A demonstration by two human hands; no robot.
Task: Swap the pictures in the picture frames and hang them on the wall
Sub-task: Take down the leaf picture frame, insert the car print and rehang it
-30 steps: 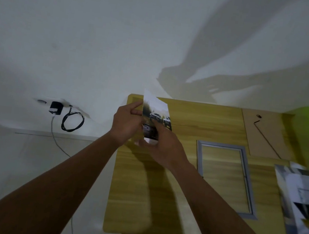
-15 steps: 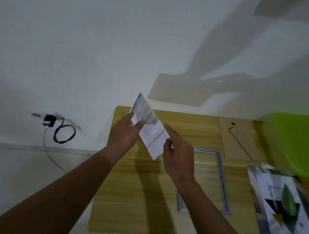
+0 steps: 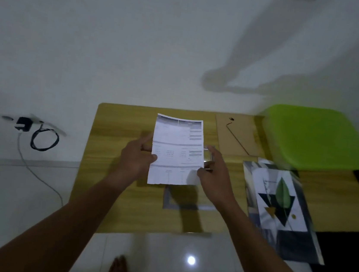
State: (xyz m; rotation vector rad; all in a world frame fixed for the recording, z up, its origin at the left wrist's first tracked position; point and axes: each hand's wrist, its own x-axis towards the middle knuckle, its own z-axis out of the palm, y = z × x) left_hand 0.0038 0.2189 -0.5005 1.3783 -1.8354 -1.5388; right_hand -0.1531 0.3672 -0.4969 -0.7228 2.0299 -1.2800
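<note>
Here the left hand and right hand pinch one printed sheet by its side edges, hiding most of the one grey frame beneath them. Its print is too blurred to read; right of the right hand lie one leaf picture, one backing board and one green container

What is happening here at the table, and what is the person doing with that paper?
A person holds a printed sheet upright above the wooden table. The left hand and the right hand each pinch one side edge. Below the sheet lies an empty grey frame, partly hidden. The brown backing board lies at the table's far edge, and a leaf picture lies to the right.
</note>
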